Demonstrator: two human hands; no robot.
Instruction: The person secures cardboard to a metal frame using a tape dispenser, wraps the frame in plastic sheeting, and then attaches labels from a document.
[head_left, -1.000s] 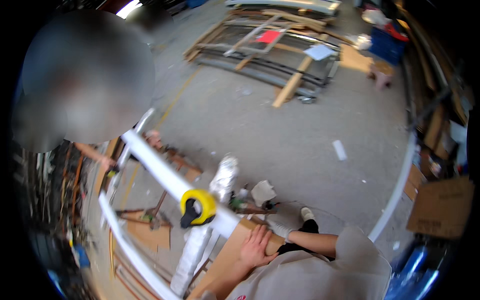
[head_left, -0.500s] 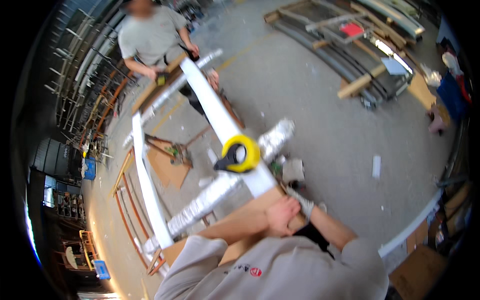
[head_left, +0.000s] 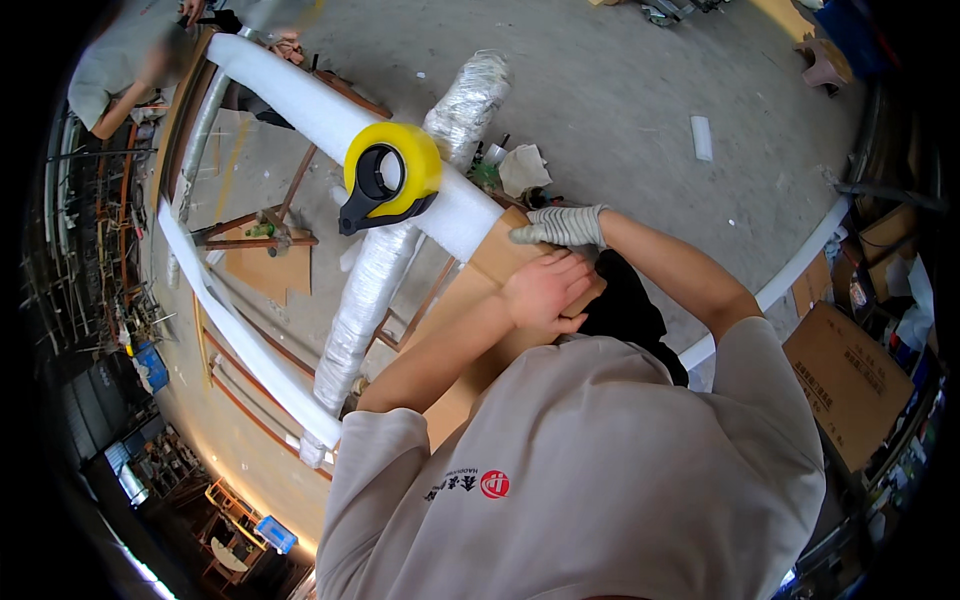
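Observation:
A strip of brown cardboard (head_left: 452, 312) is folded along the near end of a large frame, close to my body. My bare left hand (head_left: 545, 290) lies over the corner of that cardboard, fingers bent around it. Just beyond, my right hand (head_left: 562, 226) in a striped grey-white glove grips the cardboard's outer edge where it meets a bar wrapped in white foam (head_left: 300, 95). A yellow tape dispenser (head_left: 415, 165) with a black holder rests on this bar. A second foam-wrapped bar (head_left: 235, 325) runs along the frame's left side. My fingertips are partly hidden.
Rolls in shiny clear film (head_left: 370, 300) cross under the frame. At the far end a co-worker (head_left: 120, 75) stands by another cardboard-covered edge. Reddish metal stands (head_left: 290, 210) sit below. A large carton (head_left: 848, 385) and clutter lie at right, stacked metal pieces at left.
My view has tilted down and turned, so the frame and co-worker sit further up and left. My gloved right hand now shows clearly at the cardboard's edge; my left hand stays on the corner.

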